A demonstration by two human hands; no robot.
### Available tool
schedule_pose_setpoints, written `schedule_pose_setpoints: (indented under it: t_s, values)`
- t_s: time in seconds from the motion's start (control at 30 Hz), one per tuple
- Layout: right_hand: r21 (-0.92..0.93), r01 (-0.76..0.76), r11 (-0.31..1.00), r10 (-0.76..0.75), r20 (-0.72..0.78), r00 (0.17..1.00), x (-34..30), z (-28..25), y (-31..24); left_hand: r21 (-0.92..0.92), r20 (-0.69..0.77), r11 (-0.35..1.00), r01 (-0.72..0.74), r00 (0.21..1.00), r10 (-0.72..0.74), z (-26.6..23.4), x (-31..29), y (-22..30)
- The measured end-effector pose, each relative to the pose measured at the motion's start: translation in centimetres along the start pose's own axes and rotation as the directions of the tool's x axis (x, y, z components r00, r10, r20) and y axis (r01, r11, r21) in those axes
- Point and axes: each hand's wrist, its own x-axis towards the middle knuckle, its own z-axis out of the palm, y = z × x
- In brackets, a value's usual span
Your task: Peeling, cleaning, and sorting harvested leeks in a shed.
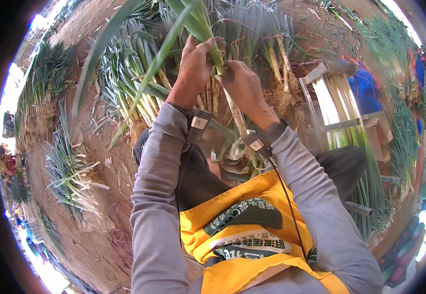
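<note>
A long leek [217, 59] stands out in front of me, its broad green leaves fanning up and to the left. Its pale shaft and dirty lower end run down between my forearms. My left hand [192, 73] is closed round the green part, just below where the leaves spread. Slightly lower and to the right, my right hand [246, 92] pinches the same stalk where green turns pale. Just beyond both hands lie bundles of untrimmed leeks [139, 63] with roots and soil on them.
On my right, a metal rack [312, 110] holds a row of cleaned white leek stalks [338, 98], with blue plastic [366, 88] beside it. Loose leeks [75, 179] lie on the dirt floor [93, 245] to the left. More bundles [41, 88] stand at far left.
</note>
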Motion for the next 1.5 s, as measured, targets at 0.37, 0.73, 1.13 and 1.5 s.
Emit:
schedule_pose_setpoints:
  t_s: [0.37, 0.73, 1.13, 1.5]
  values:
    - [0.257, -0.186, 0.948, 0.13, 0.217, 0.967, 1.1, -4.1, 2.3, 0.125, 0.127, 0.985, 0.118, 0.983, -0.133, -0.2, -0.6, 0.5]
    - [0.03, 0.126, 0.992, -0.129, 0.151, 0.98, -0.3, -4.7, -0.1, 0.076, -0.034, 0.994, 0.081, 0.996, -0.079, 0.5, -1.1, 0.8]
    - [0.431, 0.146, 0.89, -0.275, 0.254, 0.927, -2.0, -4.6, -0.6, 0.001, 0.12, 0.993, -0.118, 0.986, 0.117, -0.4, 0.6, 2.7]
    - [0.154, -0.252, 0.955, 0.09, 0.66, 0.746, -13.2, -2.7, 7.1, -0.1, -0.115, 0.956, -0.275, 0.958, 0.264, -4.1, 2.3, 6.5]
